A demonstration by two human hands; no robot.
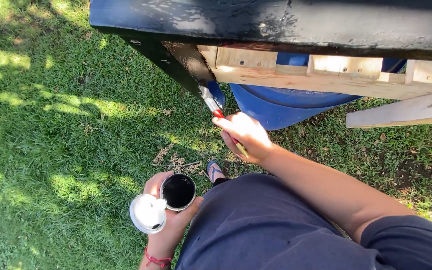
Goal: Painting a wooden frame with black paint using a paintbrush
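My right hand [246, 136] grips a paintbrush [210, 100] with a red and yellow handle and a metal ferrule. Its bristles press against the black-painted leg [176, 62] of a wooden table. The tabletop [286, 22] is coated in glossy black paint, while the rails underneath [326, 80] are bare light wood. My left hand [168, 220] holds a small round can of black paint [178, 191], with its white lid [147, 213] flipped open beside it. A red string bracelet circles that wrist.
A large blue barrel [286, 102] stands under the table. Grass [66, 130] with patches of sun and shade covers the ground. A blue sandal [215, 171] shows below my right hand. A loose bare plank [406, 111] juts out at right.
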